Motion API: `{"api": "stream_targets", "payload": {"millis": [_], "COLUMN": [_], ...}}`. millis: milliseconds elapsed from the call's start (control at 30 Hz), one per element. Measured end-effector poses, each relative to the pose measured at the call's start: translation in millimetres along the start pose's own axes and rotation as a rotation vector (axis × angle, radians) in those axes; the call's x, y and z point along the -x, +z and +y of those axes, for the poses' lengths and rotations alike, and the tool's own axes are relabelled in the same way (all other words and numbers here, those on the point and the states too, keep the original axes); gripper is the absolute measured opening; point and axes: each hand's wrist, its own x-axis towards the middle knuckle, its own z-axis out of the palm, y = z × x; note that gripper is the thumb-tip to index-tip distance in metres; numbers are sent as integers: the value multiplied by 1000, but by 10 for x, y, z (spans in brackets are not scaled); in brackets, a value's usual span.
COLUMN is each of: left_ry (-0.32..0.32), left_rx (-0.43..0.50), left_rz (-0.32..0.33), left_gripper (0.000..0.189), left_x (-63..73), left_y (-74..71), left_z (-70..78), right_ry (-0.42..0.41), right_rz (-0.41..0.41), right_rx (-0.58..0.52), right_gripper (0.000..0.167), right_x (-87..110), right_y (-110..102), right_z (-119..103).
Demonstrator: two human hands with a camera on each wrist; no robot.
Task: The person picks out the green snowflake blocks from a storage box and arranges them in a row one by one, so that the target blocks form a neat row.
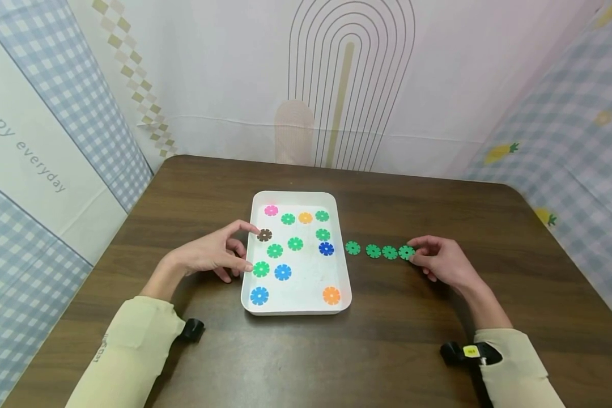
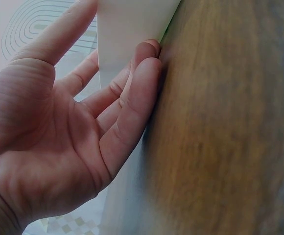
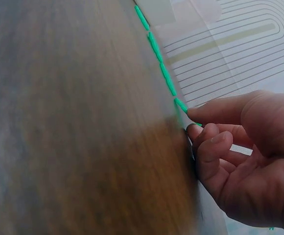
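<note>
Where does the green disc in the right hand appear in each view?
Head: the green disc is right of centre, pinched by the right hand.
Left wrist: I cannot make it out.
Right wrist: right of centre, near mid-height, partly hidden by the hand.
Shared landmark: the backdrop's nested arches, seen in all three views.

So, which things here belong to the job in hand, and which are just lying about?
Likely in the job: row of green discs; right hand, pinching the end disc; white tray; discs in the tray; left hand.

Just around: brown table; patterned curtain.
</note>
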Motion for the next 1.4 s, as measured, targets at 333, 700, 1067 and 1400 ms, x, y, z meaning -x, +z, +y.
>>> {"api": "stream_targets", "payload": {"millis": [333,700,1067,1400], "left_ry": [-1,-9,-25,-36], "left_rx": [10,-22,-57,-51], "left_rz": [1,-13,-26,-34], "left_gripper": [82,83,77,76], "left_x": [8,1,-9,-40], "left_y": [1,-1,-38,-44], "left_z": [10,33,51,70], "right_ry": [5,-86,-278,-288], "right_rz": [1,34,-53,-241], "right_rx": [48,97,117,24], "right_gripper": [35,36,28,28], "right_x": [21,94,67,-17], "right_y": [-2,34,599,1356], "right_z": [-25,-361,-1382,-1766]}}
